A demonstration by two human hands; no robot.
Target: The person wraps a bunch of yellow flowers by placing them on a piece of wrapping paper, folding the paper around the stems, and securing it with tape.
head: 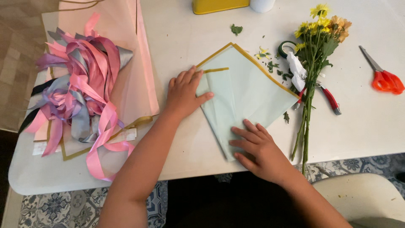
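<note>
The pale green wrapping sheet [249,90] with a gold border lies folded at the table [185,38] centre; the left hand [184,93] rests flat and open on its upper fold, the right hand [257,147] flat and open on the lower corner — pressing, not gripping, so the crease holds; the flower bunch [314,55] lies just right, ribbons [80,88] well left.

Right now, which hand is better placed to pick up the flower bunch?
The right hand. It rests on the pale green wrapping paper beside the flower stems; the left hand lies further away.
</note>
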